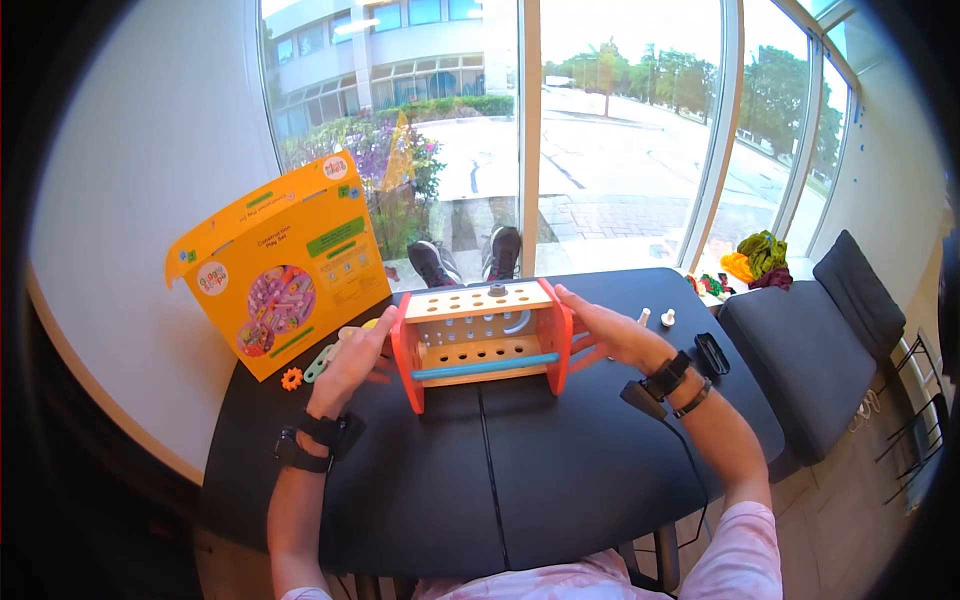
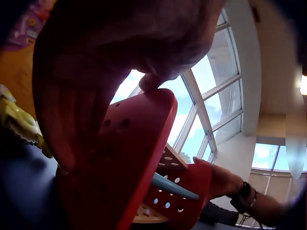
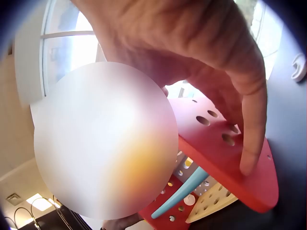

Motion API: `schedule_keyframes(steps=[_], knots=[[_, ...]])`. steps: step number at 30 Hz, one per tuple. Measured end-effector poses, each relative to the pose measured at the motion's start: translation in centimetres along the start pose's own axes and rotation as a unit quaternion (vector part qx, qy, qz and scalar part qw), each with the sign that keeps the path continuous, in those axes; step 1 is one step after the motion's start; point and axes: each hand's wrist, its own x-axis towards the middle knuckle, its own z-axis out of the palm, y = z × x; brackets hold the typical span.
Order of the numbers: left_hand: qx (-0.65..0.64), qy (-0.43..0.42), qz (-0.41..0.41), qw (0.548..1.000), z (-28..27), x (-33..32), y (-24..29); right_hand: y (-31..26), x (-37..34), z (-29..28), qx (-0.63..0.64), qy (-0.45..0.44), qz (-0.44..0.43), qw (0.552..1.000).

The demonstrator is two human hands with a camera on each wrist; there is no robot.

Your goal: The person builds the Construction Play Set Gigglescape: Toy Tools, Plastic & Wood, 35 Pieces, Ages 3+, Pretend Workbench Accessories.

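Observation:
A wooden toy workbench stands on the black table in the head view, with red side panels, holed shelves and a blue bar across its front. A grey knob-like piece sits on its top. My left hand lies along the left red panel, thumb at the top edge, fingers extended down the outer face. On the other side, my right hand presses extended fingers against the right red panel. Both hands flank the workbench without wrapping around it.
An orange play set box stands at the left. Near it lie an orange gear and a green strip. White pieces and a black object are at the right, beside a grey bench. Windows rise behind the table.

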Motion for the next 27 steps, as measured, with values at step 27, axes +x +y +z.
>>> schedule_keyframes(steps=[27], knots=[[-0.082, -0.125, 0.196, 0.969, -0.6, -2.3, -4.6, 5.8, 0.3, 3.2, -0.101, 0.003, -0.231, 0.968]])
